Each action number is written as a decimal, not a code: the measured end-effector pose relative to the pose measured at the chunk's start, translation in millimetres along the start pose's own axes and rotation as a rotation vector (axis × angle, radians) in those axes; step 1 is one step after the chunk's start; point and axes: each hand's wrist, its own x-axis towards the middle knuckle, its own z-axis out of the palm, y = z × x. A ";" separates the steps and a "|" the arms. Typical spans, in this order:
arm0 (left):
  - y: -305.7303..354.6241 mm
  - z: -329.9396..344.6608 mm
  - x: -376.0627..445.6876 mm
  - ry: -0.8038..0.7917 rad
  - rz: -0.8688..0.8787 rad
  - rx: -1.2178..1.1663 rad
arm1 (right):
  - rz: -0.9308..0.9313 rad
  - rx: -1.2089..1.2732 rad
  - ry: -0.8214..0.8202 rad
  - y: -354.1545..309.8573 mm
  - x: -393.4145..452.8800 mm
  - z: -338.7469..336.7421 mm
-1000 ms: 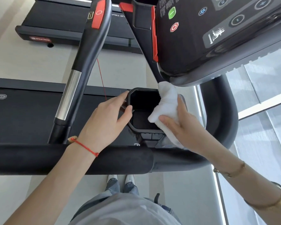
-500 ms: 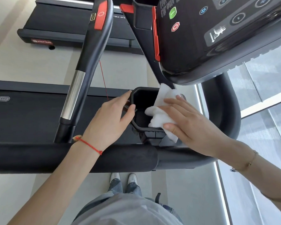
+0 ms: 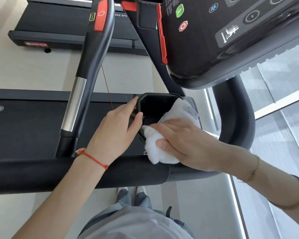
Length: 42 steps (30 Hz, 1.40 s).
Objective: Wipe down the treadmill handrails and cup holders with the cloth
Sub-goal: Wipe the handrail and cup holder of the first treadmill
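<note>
A black cup holder [image 3: 155,104] sits below the treadmill console, in the middle of the head view. My left hand [image 3: 116,131] grips its left rim, thumb over the edge. My right hand [image 3: 183,144] presses a white cloth [image 3: 155,149] over the holder's near rim, and the cloth trails up along the right rim. A thick black padded handrail [image 3: 59,173] runs across the frame under both wrists. A second handrail [image 3: 91,66] with a chrome section and a red pad rises at the left.
The black console [image 3: 214,40] with green and red buttons hangs over the cup holder. A curved black side rail [image 3: 238,118] bends at the right, beside a window. Another treadmill [image 3: 67,35] stands on the pale floor at the top left. My shoes show below the rail.
My right hand has slid the cloth from the holder's right side to its near rim, toward me and to the left. My left hand has stayed on the left rim.
</note>
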 end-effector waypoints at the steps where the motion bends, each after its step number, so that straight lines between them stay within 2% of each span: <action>1: 0.0 -0.1 0.0 -0.002 0.001 -0.004 | -0.007 0.010 -0.011 -1.2 5.0 -0.2; 8: -1.0 -1.9 -0.2 -0.016 -0.002 -0.032 | -0.045 -0.018 -0.052 8.8 -8.2 -6.4; 11: -0.9 -2.1 -0.5 -0.011 -0.004 -0.035 | -0.022 0.051 -0.052 9.6 -8.7 -8.5; 16: -0.2 -1.8 0.5 -0.007 -0.001 -0.028 | 0.047 -0.065 -0.079 -2.6 18.1 -4.6; 19: -0.3 -1.5 1.2 -0.006 -0.001 -0.038 | 0.102 0.016 -0.106 -6.5 31.0 -3.7; 24: -4.1 -1.6 1.5 -0.003 0.001 -0.035 | 0.072 -0.108 -0.026 -4.1 10.0 -2.0; 31: -5.9 -0.9 1.5 -0.003 -0.011 -0.048 | 0.008 -0.100 0.022 4.2 1.8 -4.7; 35: -5.3 -1.5 1.6 -0.022 0.002 -0.045 | 0.142 0.089 -0.198 2.8 40.1 -7.2; 37: -5.4 -1.9 1.5 -0.025 0.004 -0.045 | 0.171 0.153 -0.233 3.9 47.3 -6.1; 39: -6.1 -1.8 1.6 -0.026 0.003 -0.046 | 0.156 0.075 -0.149 3.6 40.0 -1.2; 42: -6.7 -1.5 1.5 -0.022 -0.005 -0.053 | 0.090 -0.089 0.066 2.3 21.3 8.5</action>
